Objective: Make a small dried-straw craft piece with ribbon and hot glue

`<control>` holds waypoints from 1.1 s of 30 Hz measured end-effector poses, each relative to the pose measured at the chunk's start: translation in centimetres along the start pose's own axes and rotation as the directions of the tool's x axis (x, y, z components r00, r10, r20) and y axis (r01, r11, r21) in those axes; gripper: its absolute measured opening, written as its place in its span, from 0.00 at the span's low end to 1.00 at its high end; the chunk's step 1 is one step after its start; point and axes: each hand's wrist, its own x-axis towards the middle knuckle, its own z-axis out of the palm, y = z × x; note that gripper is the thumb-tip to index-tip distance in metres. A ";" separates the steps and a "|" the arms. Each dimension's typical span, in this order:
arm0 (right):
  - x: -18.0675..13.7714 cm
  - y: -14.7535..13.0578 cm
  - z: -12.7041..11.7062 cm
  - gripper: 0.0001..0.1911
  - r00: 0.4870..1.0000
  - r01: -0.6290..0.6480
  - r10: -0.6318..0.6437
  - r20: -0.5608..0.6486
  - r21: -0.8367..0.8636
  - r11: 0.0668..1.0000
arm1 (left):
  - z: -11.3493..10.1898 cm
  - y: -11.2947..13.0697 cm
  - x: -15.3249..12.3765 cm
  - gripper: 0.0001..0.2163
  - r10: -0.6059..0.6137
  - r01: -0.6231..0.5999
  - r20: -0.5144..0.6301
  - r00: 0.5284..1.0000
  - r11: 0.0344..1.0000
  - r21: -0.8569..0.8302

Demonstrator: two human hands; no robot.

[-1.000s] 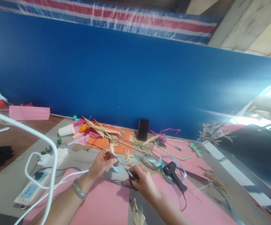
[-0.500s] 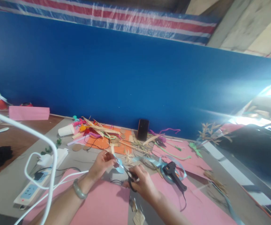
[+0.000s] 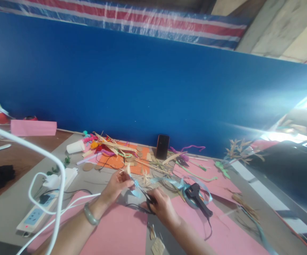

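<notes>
- The left hand [image 3: 116, 185] pinches a light blue ribbon piece [image 3: 135, 192].
- The right hand [image 3: 162, 206] grips black scissors [image 3: 146, 197]; their blades point up and left, at the ribbon.

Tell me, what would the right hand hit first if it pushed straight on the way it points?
Likely the light blue ribbon in the left hand: the scissors in the right hand point at it, though depth is unclear.

Both forearms reach forward, the left grip [image 3: 117, 185] pinched at its fingertips, the right grip [image 3: 161, 207] curled tight just beside it.
</notes>
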 end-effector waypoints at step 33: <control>1.9 -1.2 -1.1 0.21 0.988 0.151 -0.152 -0.015 -0.083 0.985 | 0.0 -1.0 0.2 0.08 -0.016 0.024 0.105 0.994 0.997 -0.067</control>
